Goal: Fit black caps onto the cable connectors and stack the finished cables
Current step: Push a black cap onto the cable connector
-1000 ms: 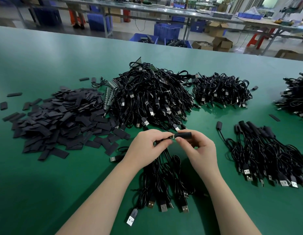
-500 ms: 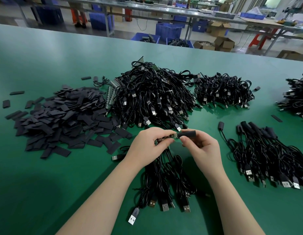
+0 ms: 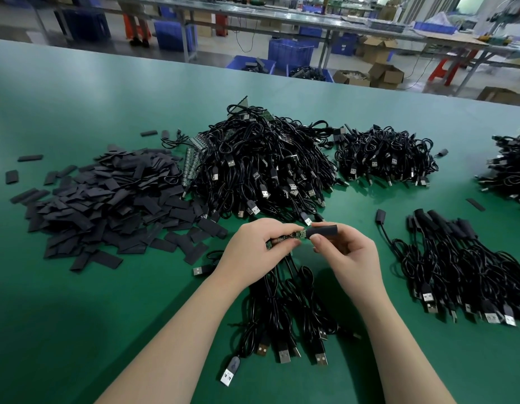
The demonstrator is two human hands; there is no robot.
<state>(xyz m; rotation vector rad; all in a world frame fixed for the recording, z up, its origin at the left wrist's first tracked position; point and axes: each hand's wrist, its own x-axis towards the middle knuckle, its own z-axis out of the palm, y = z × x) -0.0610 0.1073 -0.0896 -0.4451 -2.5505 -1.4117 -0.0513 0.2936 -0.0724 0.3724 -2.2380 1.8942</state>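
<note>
My left hand pinches a small green circuit-board connector on the end of a black cable. My right hand holds a black cap by its near end, its mouth touching the tip of the connector. Below my hands lies a small bunch of black USB cables. A heap of loose black caps lies at the left. A big pile of uncapped cables sits behind my hands. Capped cables are stacked at the right.
A second cable pile lies at the back right and another at the right edge. Single caps lie scattered on the green table. Beyond the table's far edge are blue crates, cardboard boxes and other benches.
The connector and the cap have stayed tip to tip; both hands have barely shifted. The camera view has tilted slightly.
</note>
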